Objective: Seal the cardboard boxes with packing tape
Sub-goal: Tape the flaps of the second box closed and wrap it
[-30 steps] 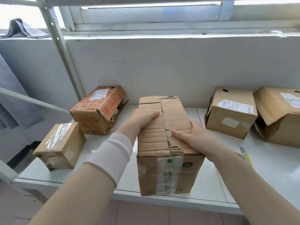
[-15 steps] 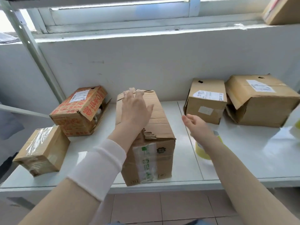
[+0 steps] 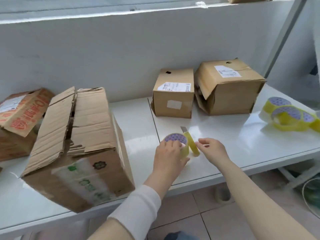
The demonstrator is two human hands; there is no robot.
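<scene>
Four boxes (image 3: 83, 135), glossy white table (image 3: 225, 135), tiled floor (image 3: 216, 222), perhaps windowsill (image 3: 86, 14) above

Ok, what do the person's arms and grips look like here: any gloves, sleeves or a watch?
No gloves: the left grip and right grip are bare, with no ring or watch that shows. The left arm wears a plain white sleeve, a smooth unmarked band that starts behind the wrist and ends short of the elbow. The right arm has no sleeve in view.

Creased cardboard box (image 3: 78, 135), top flaps untaped and gaping — yellowish tape roll (image 3: 176, 138) sits near its right side.
</scene>
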